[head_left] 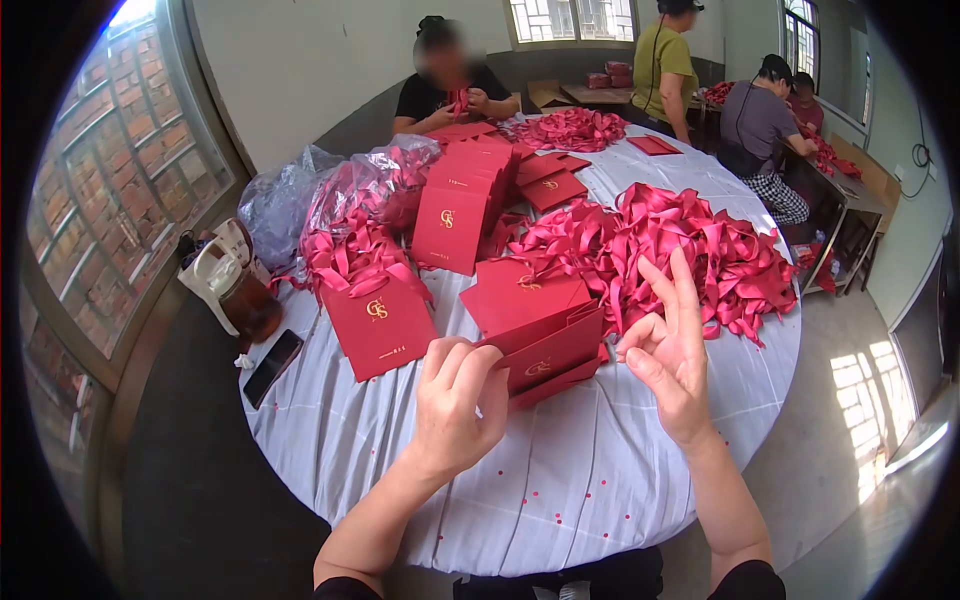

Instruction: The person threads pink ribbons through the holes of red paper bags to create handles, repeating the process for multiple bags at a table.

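Note:
My left hand (pixel 460 405) is curled with its fingertips at the left edge of a red paper gift bag (pixel 550 362) printed with a gold logo. The bag lies tilted on its side in front of me, its open end partly spread. To the right of the bag, my right hand (pixel 672 355) is raised with two fingers stretched up and the thumb apart, and I see nothing in it. Just beyond that hand is a big heap of red ribbons (pixel 720 270). Another red bag (pixel 520 290) lies directly behind the one at my left hand.
A finished-looking bag with ribbons (pixel 378 325) lies at left, near a phone (pixel 273 368) and a jug of dark liquid (pixel 248 300). Stacked bags (pixel 450 215) and plastic sacks (pixel 285 200) stand behind. A co-worker (pixel 450 85) sits across the round table (pixel 460 520); others work farther right.

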Motion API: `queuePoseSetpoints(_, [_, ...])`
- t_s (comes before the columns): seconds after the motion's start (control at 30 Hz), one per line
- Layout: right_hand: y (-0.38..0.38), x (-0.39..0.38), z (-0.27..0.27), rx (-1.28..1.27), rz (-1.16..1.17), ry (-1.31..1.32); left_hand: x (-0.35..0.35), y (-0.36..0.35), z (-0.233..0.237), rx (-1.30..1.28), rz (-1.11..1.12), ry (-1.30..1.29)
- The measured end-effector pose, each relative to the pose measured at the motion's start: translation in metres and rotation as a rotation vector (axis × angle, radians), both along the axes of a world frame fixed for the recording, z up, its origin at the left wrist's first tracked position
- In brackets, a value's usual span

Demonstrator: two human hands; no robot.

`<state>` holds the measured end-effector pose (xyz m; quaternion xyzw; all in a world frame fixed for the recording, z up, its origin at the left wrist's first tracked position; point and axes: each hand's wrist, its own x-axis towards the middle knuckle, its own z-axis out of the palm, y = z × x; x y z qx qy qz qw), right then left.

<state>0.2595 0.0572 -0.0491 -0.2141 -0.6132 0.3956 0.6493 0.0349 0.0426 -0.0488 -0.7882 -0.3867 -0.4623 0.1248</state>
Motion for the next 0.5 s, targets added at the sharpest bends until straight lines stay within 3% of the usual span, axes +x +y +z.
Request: queuePoseSetpoints(0.5, [0.0035, -0.0001, -0.0087, -0.021, 0.014, -0.03, 0.001, -0.0011, -0.0014, 0.002, -0.016, 0.001])
